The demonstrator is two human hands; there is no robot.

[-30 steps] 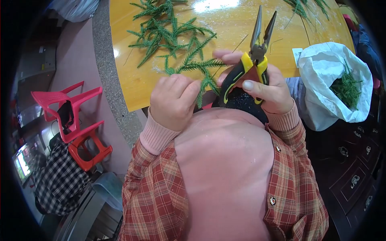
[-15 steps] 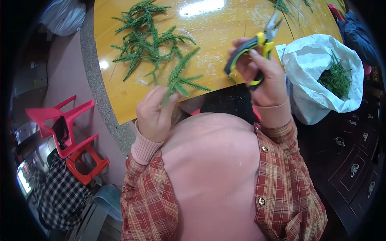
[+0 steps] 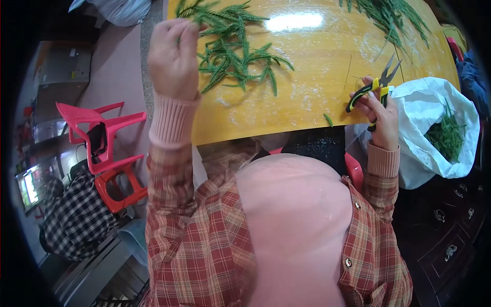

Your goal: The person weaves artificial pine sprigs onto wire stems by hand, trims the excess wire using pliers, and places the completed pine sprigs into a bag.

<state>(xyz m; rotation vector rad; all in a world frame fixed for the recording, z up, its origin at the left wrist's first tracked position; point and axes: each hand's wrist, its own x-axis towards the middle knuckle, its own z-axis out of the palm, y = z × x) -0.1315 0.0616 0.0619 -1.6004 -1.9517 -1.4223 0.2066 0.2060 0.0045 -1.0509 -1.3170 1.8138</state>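
Note:
My left hand [image 3: 174, 59] is raised at the table's left edge, its fingers pinched on a green needled sprig [image 3: 203, 15] that is partly blurred and overlaps the pile. Beside and below it lies a loose pile of similar green sprigs [image 3: 235, 59]. Near the table's right front, my right hand [image 3: 381, 110] grips pliers [image 3: 376, 94] with black and yellow handles; their jaws are parted and point up and away, with nothing between them. A small green cutting [image 3: 328, 120] lies near the front edge, to the left of that hand.
A white sack [image 3: 409, 158] of green cuttings stands at the table's right side. More long sprigs [image 3: 391, 20] lie at the far right of the yellow table [image 3: 307, 97], which carries white specks. A pink chair [image 3: 99, 128] and red stool [image 3: 120, 189] stand left.
My left hand has moved away from my body with the sprig, up to the pile at the left. My right hand with the pliers has lowered and shifted right. The whole view has shifted.

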